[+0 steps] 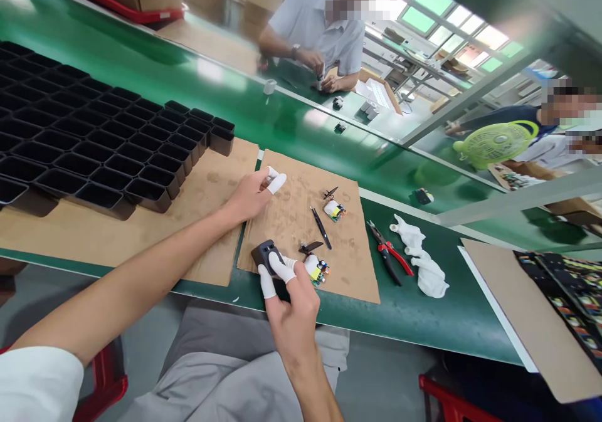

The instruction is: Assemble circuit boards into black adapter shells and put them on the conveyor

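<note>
My right hand (295, 296) grips a small black plastic housing (264, 253) at the near edge of a cardboard sheet. White finger cots cover its thumb and fingertips. My left hand (254, 193) hovers over the sheet's left part, fingers loosely bent and nothing visible in them; it wears white cots too. Beside my right hand lies a circuit board (316, 270) with yellow-wrapped parts and a black piece (310, 247), partly hidden by the fingers. Farther back rest a second circuit board (335, 210) and black tweezers (321, 227).
Rows of open black housings (108, 133) cover the left side. Right of the cardboard sheet (348, 278) lie red-handled pliers (390, 253) and crumpled white material (426, 265). A box of boards (531, 309) stands at far right. Across the bench, a person (315, 39) handles small parts.
</note>
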The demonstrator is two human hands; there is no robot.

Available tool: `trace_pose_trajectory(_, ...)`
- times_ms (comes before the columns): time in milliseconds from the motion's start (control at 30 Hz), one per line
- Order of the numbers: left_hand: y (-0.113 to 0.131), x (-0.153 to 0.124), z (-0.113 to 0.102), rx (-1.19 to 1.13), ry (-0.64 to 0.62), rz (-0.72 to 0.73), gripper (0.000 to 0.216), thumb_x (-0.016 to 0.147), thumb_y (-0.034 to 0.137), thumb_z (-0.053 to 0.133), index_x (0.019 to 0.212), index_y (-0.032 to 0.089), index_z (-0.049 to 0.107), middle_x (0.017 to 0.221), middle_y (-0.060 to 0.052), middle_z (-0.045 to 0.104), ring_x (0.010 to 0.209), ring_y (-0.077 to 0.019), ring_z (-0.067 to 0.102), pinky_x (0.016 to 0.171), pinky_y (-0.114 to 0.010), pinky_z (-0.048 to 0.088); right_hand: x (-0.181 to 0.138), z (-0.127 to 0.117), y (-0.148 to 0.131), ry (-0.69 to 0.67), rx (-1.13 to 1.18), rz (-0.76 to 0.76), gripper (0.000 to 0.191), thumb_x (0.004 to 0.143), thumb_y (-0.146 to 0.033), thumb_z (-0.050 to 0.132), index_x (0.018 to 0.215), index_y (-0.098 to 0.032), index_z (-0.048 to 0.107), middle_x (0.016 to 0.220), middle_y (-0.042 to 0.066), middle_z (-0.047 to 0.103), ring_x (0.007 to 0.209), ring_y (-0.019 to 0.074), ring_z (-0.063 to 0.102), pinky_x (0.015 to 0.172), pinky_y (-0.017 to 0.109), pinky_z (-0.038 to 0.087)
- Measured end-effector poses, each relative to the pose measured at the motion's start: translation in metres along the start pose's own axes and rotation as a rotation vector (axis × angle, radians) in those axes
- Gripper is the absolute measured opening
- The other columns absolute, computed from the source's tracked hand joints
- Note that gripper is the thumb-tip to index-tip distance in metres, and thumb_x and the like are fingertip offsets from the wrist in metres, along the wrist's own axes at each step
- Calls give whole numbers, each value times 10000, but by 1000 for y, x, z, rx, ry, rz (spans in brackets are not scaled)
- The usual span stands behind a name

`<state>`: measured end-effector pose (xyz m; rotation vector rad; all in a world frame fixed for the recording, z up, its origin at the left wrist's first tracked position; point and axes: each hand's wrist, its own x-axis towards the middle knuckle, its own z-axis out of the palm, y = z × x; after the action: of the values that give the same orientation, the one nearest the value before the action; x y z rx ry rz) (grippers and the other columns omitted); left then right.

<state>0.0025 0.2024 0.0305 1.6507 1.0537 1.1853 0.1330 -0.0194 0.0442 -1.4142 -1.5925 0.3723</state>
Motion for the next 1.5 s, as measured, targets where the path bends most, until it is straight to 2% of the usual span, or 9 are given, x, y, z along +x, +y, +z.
trace_pose_trajectory(100,3,-2,-1,6,-12,10,504,1039,687,615,854,221,666,854,-46,786,821,-240,726,787,-354,556,-1,-2,0,150,462,424,224,1048,-428,800,1205,-271,831,1081,88,839,946,241,836,881,415,758)
trace_pose_trajectory(200,4,-4,-1,2,-10,15,515,1023,710,628,853,225,669,831,-39,778,815,-240,724,804,-358,562,1,-12,-8,172,944,746,320,1069,-554,746,1255,-307,829,1305,75,851,1218,253,841,1062,448,742)
trace_pose_trajectory(333,4,-6,-1,-8,-2,4,534,1013,737,625,857,228,667,779,-28,752,789,-235,711,823,-362,579,6,-22,-22,172,1219,826,320,1021,-539,818,1260,-328,849,1445,41,816,1399,239,770,1261,439,619)
trace_pose_trajectory(567,4,-7,-1,-4,-14,-32,535,1012,743,609,889,226,672,852,-40,773,847,-245,731,859,-376,598,16,-26,-38,276,1303,987,380,872,-473,987,1183,-293,862,1309,32,865,1310,223,807,1220,383,649)
trace_pose_trajectory(767,4,-7,-2,17,-15,-52,485,1017,691,593,910,227,681,887,-43,790,858,-246,736,816,-365,587,52,-36,-30,184,883,666,575,884,-522,971,1385,-325,770,1331,49,843,1274,252,800,1157,447,663)
trace_pose_trajectory(867,7,-7,-1,24,-23,-48,428,1023,633,595,923,228,685,883,-36,795,848,-241,732,772,-347,573,102,-48,2,-3,576,427,556,945,-513,899,1445,-323,747,1520,86,765,1420,296,728,1244,501,582)
trace_pose_trajectory(967,9,-8,2,23,-35,-40,372,1017,570,604,868,232,651,858,-27,789,814,-230,722,752,-338,561,169,-55,52,-97,242,210,484,988,-515,811,1410,-290,739,1522,116,755,1365,309,748,1195,527,604)
trace_pose_trajectory(1233,9,-9,11,43,-69,-7,273,1034,455,584,907,229,673,910,-49,816,823,-234,731,743,-344,541,318,-33,164,-67,-87,98,401,1091,-413,761,1432,-212,697,1477,124,710,1248,291,745,1048,519,668)
trace_pose_trajectory(1500,9,-8,15,60,-99,-9,231,1058,416,563,941,243,661,1017,-63,835,913,-243,760,841,-369,568,359,-11,203,-113,-322,40,415,1089,-414,768,1432,-193,692,1425,117,730,1192,280,765,1002,499,684)
